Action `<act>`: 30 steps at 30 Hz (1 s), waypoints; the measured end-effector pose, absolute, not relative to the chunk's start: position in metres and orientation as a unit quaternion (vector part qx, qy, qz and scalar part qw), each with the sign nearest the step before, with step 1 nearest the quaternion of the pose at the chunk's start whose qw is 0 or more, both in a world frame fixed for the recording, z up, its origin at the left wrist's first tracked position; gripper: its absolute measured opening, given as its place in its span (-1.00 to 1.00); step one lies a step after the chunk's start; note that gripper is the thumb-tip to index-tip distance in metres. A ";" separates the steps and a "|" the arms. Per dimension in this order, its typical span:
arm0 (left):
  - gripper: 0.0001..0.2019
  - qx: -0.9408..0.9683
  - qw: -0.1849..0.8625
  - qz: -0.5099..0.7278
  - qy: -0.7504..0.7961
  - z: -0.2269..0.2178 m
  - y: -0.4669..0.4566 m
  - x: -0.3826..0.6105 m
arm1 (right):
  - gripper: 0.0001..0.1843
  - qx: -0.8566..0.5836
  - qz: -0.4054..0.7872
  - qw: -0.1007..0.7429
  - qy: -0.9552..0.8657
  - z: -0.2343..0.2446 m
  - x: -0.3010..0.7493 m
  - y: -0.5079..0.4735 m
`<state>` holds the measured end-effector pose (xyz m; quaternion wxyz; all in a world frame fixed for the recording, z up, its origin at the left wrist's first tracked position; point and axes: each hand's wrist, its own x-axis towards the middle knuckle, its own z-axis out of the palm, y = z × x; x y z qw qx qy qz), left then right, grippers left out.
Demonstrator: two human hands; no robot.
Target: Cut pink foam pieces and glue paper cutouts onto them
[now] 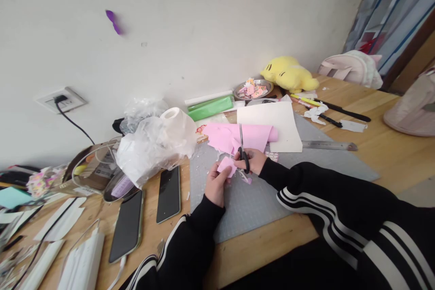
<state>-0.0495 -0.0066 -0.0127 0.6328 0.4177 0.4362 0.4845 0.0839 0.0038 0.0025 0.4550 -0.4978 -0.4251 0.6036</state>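
Observation:
A small pink piece of paper or thin felt (pixel 226 166) is pinched between the thumb and fingers of my left hand (pixel 215 186). My right hand (pixel 255 161) grips black-handled scissors (pixel 241 139), whose blades point up and away from me. The right fingertips also touch or nearly touch the edge of the pink piece. Just beyond both hands lies a larger, partly rolled pink sheet (pixel 249 135) with cut edges. Thin offcuts (pixel 245 177) rest under the hands on the grey cutting mat (pixel 251 213).
White card (pixel 285 122) and a steel ruler (pixel 329 145) lie on the right. Behind them stand a metal dish of small pieces (pixel 268 86) and a yellow plush toy (pixel 288 74). To the left are two phones (pixel 169 194), a tissue roll (pixel 180 129) and plastic bags (pixel 142 145).

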 end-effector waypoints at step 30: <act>-0.65 0.513 0.645 0.397 0.404 -0.012 -0.009 -0.045 | -0.68 -0.491 0.612 0.450 -0.426 -0.003 0.081 0.001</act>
